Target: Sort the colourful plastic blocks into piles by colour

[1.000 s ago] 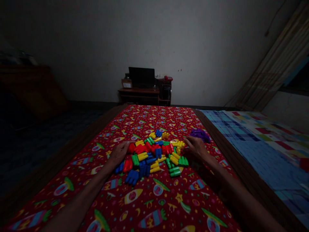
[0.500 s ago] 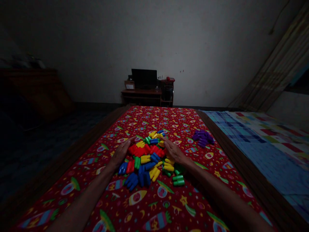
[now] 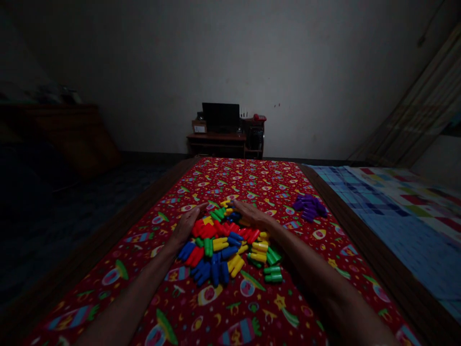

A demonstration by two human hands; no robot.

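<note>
A heap of plastic building pieces lies on the red patterned cloth [image 3: 230, 307], with red pieces [image 3: 207, 230], blue pieces [image 3: 201, 271], yellow pieces [image 3: 236, 265] and green pieces [image 3: 272, 274]. My left hand [image 3: 188, 222] rests along the heap's left side, fingers stretched forward beside the red pieces. Over the far right part of the heap reaches my right hand [image 3: 250, 214], its fingers extended and partly covering blue and yellow pieces. Neither hand grips a piece that I can see. Apart from the heap, purple pieces [image 3: 310, 207] form a small group at the right.
Brown edging borders the cloth on both sides. On the right lies blue checked bedding [image 3: 363, 211]. A desk [image 3: 216, 138] with a dark monitor [image 3: 221, 117] stands against the far wall, and a wooden cabinet [image 3: 68, 139] at the left.
My right hand has moved left and slightly forward across the far part of the heap, uncovering yellow and green pieces on the right. The view has shifted slightly left.
</note>
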